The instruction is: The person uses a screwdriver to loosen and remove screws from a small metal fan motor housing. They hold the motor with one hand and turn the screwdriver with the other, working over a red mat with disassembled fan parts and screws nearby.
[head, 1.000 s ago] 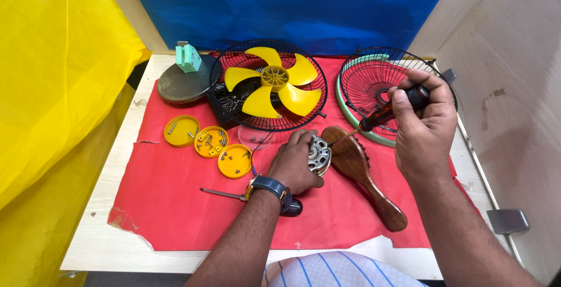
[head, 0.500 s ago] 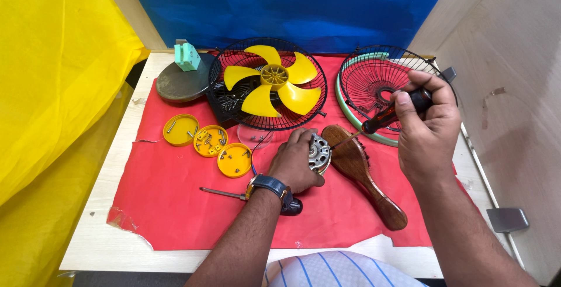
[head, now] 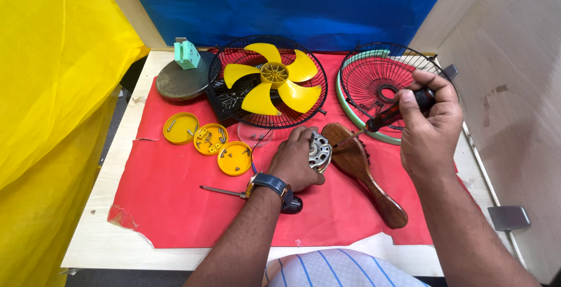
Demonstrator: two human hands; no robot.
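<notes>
Left hand (head: 298, 159): closed over the small metal motor (head: 319, 151) on the red sheet (head: 175, 205), hiding most of it.
Right hand (head: 429, 124): gripping a screwdriver (head: 388, 116), tip at the motor.
Nearby: wooden brush (head: 365, 173), three yellow caps (head: 207, 140) with screws.
Behind: yellow fan blade (head: 272, 82), empty grille (head: 383, 91).
Hidden: second screwdriver (head: 225, 191) runs under the wrist.

Motor (head: 319, 151) centre on mat (head: 175, 205); lids (head: 209, 139) left, brush (head: 363, 170) right, fan blade (head: 273, 85) behind.

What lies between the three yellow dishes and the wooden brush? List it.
In the head view, the left hand gripping the small motor sits between the yellow dishes and the wooden brush.
</notes>
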